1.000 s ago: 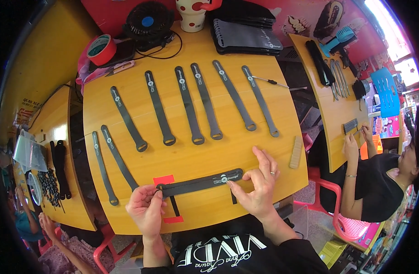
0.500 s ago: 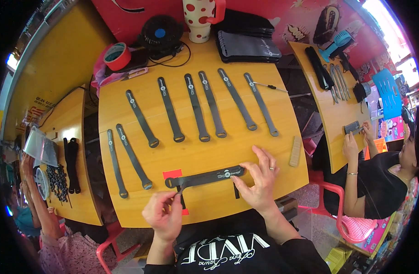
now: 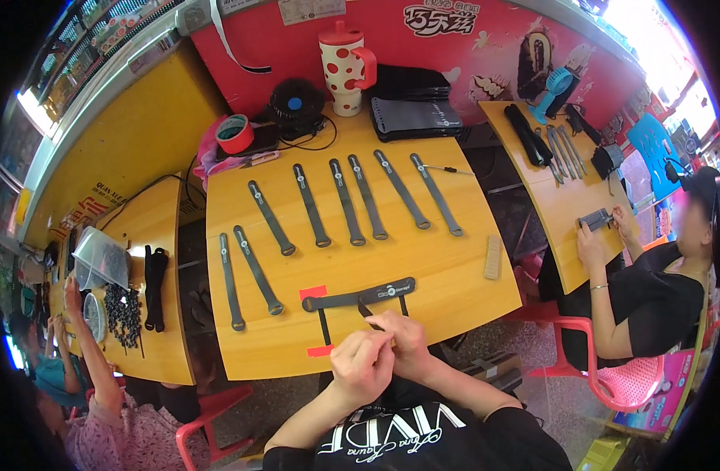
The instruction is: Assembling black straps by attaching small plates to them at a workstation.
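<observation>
A dark grey strap (image 3: 340, 299) with a rounded slotted end and white print lies crosswise on the table in front of me. From its middle a narrow dark strip (image 3: 365, 309) runs toward me to my fingers. My left hand (image 3: 363, 366) and my right hand (image 3: 408, 339) are close together just off the table's near edge, fingertips pinched and meeting at the strip's near end. The very end is hidden between them. Red tape (image 3: 313, 292) shows behind the strap's left end, with another red piece (image 3: 320, 351) nearer. Thin black lines (image 3: 324, 326) run down from the strap.
Several similar straps (image 3: 346, 202) fan across the table. A pale ribbed block (image 3: 492, 257) is at right. Behind stand a dotted tumbler (image 3: 343, 78), a black fan (image 3: 288, 125), a red tape roll (image 3: 234, 135) and dark pouches (image 3: 416, 118). Co-workers sit at both side tables.
My right hand has left the strap's right end and come down beside my left. My left hand has moved right with the strip. The view has tilted upward.
</observation>
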### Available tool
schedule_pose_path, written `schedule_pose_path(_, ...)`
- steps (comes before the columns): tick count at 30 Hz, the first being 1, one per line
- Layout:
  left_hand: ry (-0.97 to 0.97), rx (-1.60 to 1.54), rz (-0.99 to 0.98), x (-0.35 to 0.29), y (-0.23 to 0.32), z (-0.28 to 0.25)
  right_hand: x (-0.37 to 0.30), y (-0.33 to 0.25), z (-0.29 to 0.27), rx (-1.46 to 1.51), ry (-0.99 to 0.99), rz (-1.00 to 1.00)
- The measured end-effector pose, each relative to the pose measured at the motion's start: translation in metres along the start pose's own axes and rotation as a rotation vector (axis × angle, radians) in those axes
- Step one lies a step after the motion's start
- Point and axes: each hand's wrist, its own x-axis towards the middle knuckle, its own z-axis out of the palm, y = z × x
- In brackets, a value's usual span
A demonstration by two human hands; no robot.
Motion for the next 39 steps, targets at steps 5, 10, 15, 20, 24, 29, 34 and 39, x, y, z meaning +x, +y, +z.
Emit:
schedule_pose_path(5,-0.1,0.274,0.072,0.013,-0.03,-0.033,0.004,0.0,0.002,0.101,0.125,0.118)
schedule_pose_path(10,-0.318,0.653,-0.056,-0.008,-0.06,-0.038,-0.001,0.005,-0.01,0.135,0.13,0.188)
schedule_pose_path(15,-0.344,0.736,-0.057,-0.012,-0.059,-0.038,-0.003,0.021,-0.095,0.279,0.649,0.508)
schedule_pose_path(20,-0.366,0.764,-0.036,-0.011,-0.054,-0.036,-0.043,-0.005,-0.222,0.259,1.104,0.222)
schedule_pose_path(24,-0.401,0.82,-0.039,-0.008,-0.04,-0.035,-0.056,-0.047,-0.21,-0.326,0.914,-0.009)
schedule_pose_path(29,-0.43,-0.043,0.009,-0.02,0.034,-0.017,-0.017,-0.083,-0.11,-0.258,0.099,-0.133)
schedule_pose_path(34,-0.266,-0.225,0.004,-0.036,0.019,-0.004,-0.006,-0.09,-0.085,-0.039,-0.312,-0.214)
schedule_pose_path(39,-0.051,-0.641,-0.399,-0.035,0.015,-0.018,-0.021,-0.047,-0.101,0.02,0.081,0.228)
